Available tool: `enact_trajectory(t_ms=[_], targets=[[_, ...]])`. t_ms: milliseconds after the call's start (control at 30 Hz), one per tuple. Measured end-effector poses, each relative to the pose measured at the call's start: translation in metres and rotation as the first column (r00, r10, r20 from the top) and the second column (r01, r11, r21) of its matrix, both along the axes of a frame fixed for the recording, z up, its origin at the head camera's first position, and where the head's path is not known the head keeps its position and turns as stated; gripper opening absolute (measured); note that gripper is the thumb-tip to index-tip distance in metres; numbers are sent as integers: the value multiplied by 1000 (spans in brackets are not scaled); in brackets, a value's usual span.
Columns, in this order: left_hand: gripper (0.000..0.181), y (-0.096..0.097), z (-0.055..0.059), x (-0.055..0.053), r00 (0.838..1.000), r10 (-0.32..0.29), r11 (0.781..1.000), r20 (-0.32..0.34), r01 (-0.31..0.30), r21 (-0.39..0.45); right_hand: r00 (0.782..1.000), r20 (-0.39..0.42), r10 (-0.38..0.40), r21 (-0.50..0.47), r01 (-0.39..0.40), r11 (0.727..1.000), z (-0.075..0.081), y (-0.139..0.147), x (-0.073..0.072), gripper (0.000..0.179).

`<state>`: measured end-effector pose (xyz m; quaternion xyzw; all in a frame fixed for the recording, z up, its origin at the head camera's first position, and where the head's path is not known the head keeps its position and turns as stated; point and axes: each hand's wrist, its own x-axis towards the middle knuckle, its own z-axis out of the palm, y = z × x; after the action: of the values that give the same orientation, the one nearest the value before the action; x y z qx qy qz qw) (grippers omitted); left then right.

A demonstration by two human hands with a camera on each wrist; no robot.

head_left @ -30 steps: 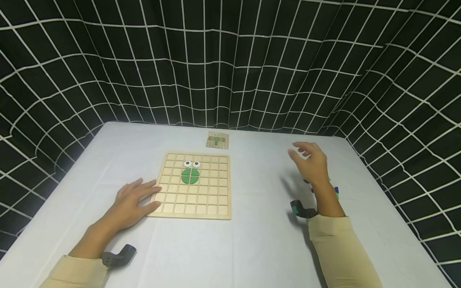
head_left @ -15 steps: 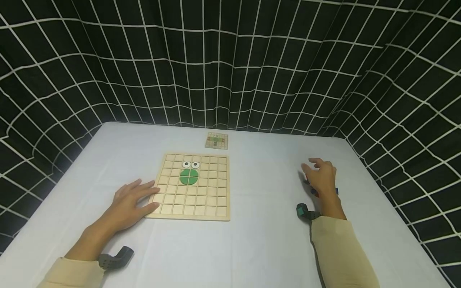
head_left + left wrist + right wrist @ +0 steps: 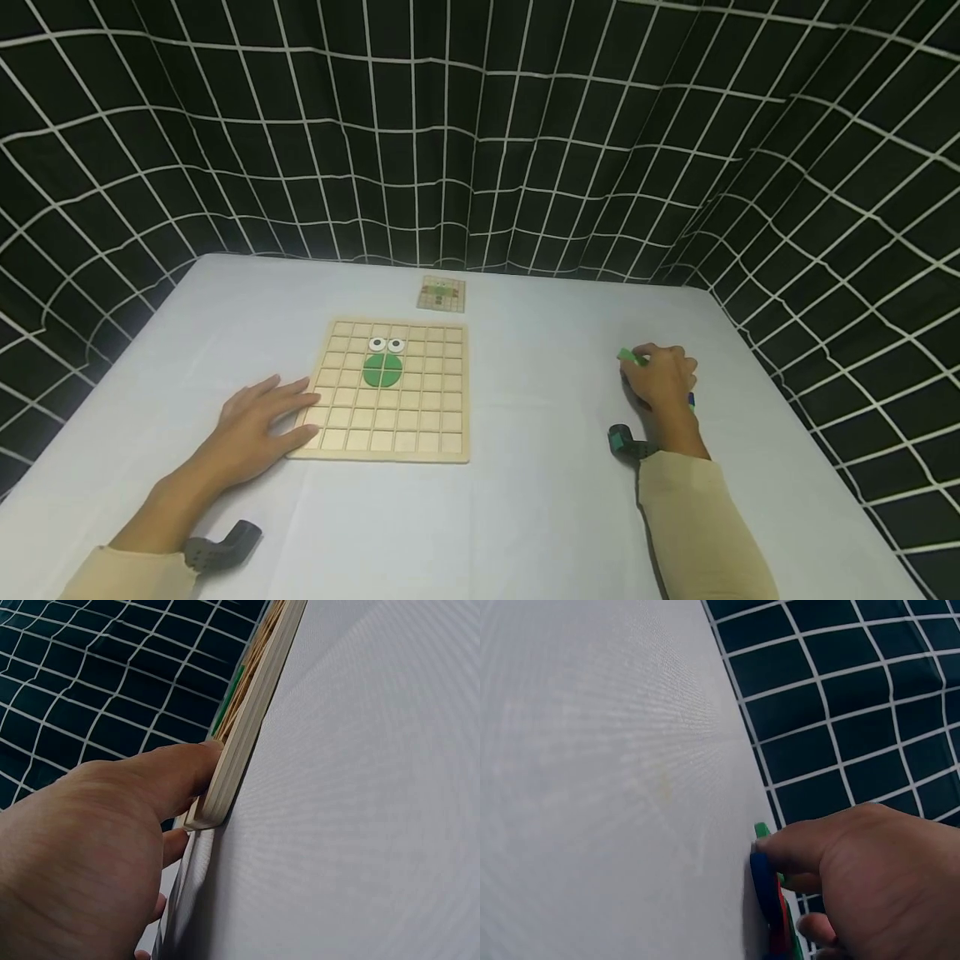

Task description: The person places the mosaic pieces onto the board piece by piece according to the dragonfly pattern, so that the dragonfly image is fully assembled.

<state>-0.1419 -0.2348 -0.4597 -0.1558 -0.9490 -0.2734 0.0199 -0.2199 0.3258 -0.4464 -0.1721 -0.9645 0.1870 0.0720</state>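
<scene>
A square wooden grid board (image 3: 422, 421) lies on the white table. On it sit two white eye pieces (image 3: 377, 344) above a green disc (image 3: 382, 370) made of quarter pieces. My left hand (image 3: 255, 429) rests on the board's left edge with relaxed fingers; in the left wrist view the thumb (image 3: 191, 769) lies at the board's corner. Over on the right, my right hand (image 3: 660, 379) pinches a bright green piece (image 3: 627, 356) between thumb and fingers. Beneath that hand, the right wrist view shows a blue piece (image 3: 763, 881) and a red piece (image 3: 781, 926), mostly hidden.
Behind the board lies a small pattern card (image 3: 442, 294) picturing a gridded figure. The white tabletop (image 3: 540, 483) spreads between and in front of the hands. A black curtain (image 3: 450, 125) with white grid lines surrounds the table's back and sides.
My right hand has come down onto the loose pieces, and its fingers have closed on a green one. The left hand stays on the board; the head view has shifted slightly.
</scene>
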Motion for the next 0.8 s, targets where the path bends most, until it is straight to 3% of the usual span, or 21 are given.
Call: enact_trajectory(t_ms=[200, 400, 600, 800], targets=[[48, 0, -1, -3, 1000, -2, 1000, -11, 2, -6, 993, -75, 90, -21, -92, 996, 1, -3, 1, 42], [49, 2, 0, -2, 1000, -3, 1000, -10, 3, 1, 982, -158, 98, -108, -116, 987, 5, -6, 1, 40], [48, 3, -3, 0, 1000, -7, 1000, -11, 7, -1, 974, -188, 128, -166, -160, 973, 6, -11, 1, 40], [48, 3, -6, -1, 1000, -4, 1000, -25, 4, 8, 945, -279, 169, -166, -221, 961, 20, -23, 2, 35]])
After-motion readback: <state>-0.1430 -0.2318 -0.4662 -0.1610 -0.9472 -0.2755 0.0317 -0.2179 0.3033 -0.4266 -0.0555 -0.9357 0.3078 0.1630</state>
